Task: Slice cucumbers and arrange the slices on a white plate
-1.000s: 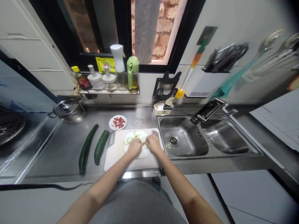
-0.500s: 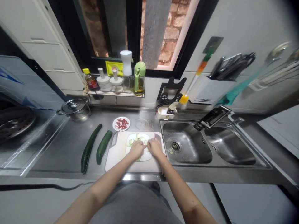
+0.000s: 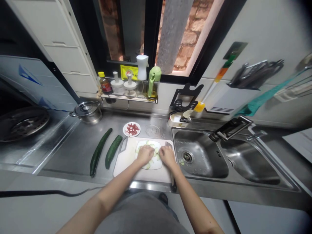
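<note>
Both hands are over a white plate (image 3: 154,166) of thin pale-green cucumber slices (image 3: 151,144), which stands on a white cutting board (image 3: 124,159). My left hand (image 3: 145,154) reaches across the plate's middle, its fingers curled together at a cucumber slice. My right hand (image 3: 167,155) is at the plate's right rim with fingers bent in and pressed together; what they hold, if anything, is hidden. A small gap separates the fingertips. A knife (image 3: 173,186) lies along the board's right side, partly covered by my right forearm.
Two dark green cucumber pieces (image 3: 99,154) lie left of the board. Behind it stands a small plate of chopped red bits (image 3: 132,129). A steel double sink (image 3: 200,152) adjoins on the right. A lidded pot (image 3: 87,112) is back left, below a condiment shelf (image 3: 131,97).
The camera view has shifted, so the counter appears farther right. My fingertips are slightly farther apart, and more slices show between them. Both hands remain over the plate.
</note>
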The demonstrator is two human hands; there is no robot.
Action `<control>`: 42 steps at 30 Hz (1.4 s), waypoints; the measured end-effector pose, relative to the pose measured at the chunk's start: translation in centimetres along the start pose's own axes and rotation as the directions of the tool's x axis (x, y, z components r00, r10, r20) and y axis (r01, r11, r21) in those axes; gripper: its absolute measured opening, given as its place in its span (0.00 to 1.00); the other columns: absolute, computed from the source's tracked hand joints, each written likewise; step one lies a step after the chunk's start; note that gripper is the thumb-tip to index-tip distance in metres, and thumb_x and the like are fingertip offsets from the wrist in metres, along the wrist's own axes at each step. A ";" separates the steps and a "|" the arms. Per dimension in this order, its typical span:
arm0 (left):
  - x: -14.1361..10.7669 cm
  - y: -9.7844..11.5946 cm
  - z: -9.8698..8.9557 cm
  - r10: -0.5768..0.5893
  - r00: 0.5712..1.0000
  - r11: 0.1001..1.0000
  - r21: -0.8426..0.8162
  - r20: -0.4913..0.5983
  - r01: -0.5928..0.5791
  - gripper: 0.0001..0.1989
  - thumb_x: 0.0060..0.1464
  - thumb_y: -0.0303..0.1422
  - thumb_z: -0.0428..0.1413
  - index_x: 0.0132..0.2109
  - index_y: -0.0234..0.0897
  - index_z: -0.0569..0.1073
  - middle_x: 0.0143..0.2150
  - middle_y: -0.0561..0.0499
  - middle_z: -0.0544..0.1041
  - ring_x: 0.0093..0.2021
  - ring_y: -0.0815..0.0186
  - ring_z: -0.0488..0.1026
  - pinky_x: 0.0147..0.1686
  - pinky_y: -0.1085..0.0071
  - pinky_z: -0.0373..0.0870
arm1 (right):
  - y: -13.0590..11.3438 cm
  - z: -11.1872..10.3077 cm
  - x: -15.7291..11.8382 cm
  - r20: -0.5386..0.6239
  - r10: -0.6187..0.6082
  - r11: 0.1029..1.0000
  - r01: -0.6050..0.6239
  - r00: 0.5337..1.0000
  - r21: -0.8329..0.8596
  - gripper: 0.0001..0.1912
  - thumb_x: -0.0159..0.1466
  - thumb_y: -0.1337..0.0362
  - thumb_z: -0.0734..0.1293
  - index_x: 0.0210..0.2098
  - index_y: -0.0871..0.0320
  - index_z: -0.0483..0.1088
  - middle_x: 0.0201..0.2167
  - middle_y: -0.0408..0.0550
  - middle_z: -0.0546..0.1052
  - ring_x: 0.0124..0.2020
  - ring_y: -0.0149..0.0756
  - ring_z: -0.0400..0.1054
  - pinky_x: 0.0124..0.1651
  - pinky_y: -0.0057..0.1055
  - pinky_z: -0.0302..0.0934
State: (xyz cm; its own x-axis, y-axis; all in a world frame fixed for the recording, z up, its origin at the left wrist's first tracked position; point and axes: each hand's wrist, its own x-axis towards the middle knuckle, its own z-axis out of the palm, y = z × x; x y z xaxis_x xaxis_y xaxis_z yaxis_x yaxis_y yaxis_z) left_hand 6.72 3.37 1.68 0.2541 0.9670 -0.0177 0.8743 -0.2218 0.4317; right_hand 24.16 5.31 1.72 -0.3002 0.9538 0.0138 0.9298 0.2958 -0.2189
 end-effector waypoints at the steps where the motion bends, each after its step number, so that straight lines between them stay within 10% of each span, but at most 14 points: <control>1: 0.2 -0.5 -0.3 -0.044 0.998 0.999 -0.027 -0.035 0.043 0.13 0.60 0.33 0.48 0.43 0.40 0.77 0.41 0.46 0.76 0.46 0.60 0.69 0.47 0.64 0.60 | 0.1 -0.2 -0.1 -0.036 -0.005 1.000 0.006 0.999 0.020 0.09 0.64 0.65 0.59 0.33 0.58 0.70 0.35 0.50 0.73 0.39 0.39 0.60 0.42 0.31 0.48; 12: 1.8 -10.8 -3.8 -0.459 0.860 0.885 -0.032 -0.224 0.465 0.15 0.58 0.31 0.49 0.50 0.41 0.74 0.47 0.44 0.76 0.47 0.58 0.69 0.44 0.67 0.61 | -0.1 -1.0 -1.6 -0.208 -0.005 0.965 0.060 0.978 0.256 0.11 0.63 0.65 0.58 0.30 0.57 0.70 0.29 0.48 0.72 0.34 0.38 0.61 0.39 0.32 0.51; 33: 3.8 -14.9 -5.8 -0.289 0.955 0.933 0.203 -0.065 0.296 0.13 0.58 0.33 0.48 0.40 0.38 0.77 0.46 0.42 0.74 0.49 0.56 0.67 0.47 0.63 0.58 | -0.5 -1.1 -3.8 -0.172 0.041 0.938 0.021 0.984 0.346 0.12 0.63 0.63 0.57 0.31 0.57 0.71 0.31 0.49 0.74 0.36 0.38 0.64 0.41 0.31 0.55; 38: 4.0 -14.2 -5.5 -0.413 0.898 0.910 -0.099 -0.152 0.402 0.10 0.54 0.36 0.53 0.39 0.39 0.78 0.43 0.44 0.77 0.46 0.58 0.70 0.45 0.65 0.61 | -0.7 -1.2 -3.7 -0.167 0.039 0.935 0.023 0.985 0.355 0.12 0.63 0.63 0.57 0.30 0.56 0.71 0.31 0.49 0.74 0.36 0.39 0.64 0.41 0.32 0.56; 42: 4.1 -11.5 -4.9 -0.563 0.818 0.641 -0.688 -0.118 0.342 0.11 0.47 0.39 0.59 0.36 0.38 0.78 0.37 0.49 0.79 0.38 0.63 0.73 0.40 0.70 0.65 | -1.5 -1.6 -3.2 -0.182 0.029 0.910 0.050 0.983 0.412 0.12 0.63 0.63 0.58 0.31 0.57 0.71 0.32 0.50 0.75 0.37 0.40 0.64 0.42 0.34 0.56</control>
State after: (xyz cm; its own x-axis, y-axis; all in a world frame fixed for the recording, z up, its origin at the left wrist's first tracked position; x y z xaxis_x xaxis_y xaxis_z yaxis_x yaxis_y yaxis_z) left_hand -4.35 10.51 1.01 -0.3329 0.9307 -0.1512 0.3627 0.2744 0.8906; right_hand 24.07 1.94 3.60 -0.2296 0.9555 0.1849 0.7433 0.2948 -0.6004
